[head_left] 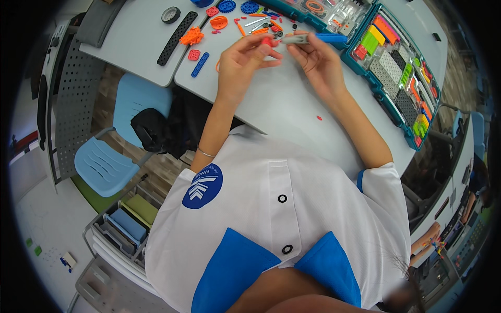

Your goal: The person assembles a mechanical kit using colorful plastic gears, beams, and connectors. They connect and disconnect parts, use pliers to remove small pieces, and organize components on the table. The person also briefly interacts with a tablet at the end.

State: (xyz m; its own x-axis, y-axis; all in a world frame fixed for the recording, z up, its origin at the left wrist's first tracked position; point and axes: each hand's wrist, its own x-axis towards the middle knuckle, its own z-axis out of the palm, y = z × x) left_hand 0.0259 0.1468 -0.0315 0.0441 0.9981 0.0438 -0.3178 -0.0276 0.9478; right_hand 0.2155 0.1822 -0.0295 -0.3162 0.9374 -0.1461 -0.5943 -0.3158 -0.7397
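My left hand [242,61] is over the near part of the table, its thumb and fingers pinching a small red plastic piece [268,41]. Just to its right, my right hand [321,65] grips a pen-shaped tool with a blue handle [332,38] and a grey front part [295,39]. The tool points left, its tip close to the red piece; blur hides whether they touch. Beyond the hands lie loose building-kit parts: orange pegs [241,28], blue gears [249,7], an orange round part [218,22] and an orange gear-like part [192,36].
A teal kit case [360,68] with sorted colourful parts lies open at the right. At the left are a long black perforated beam [177,39], a grey wheel [170,14] and a short blue beam [200,64]. A light-blue chair [107,166] stands left of the table [282,107].
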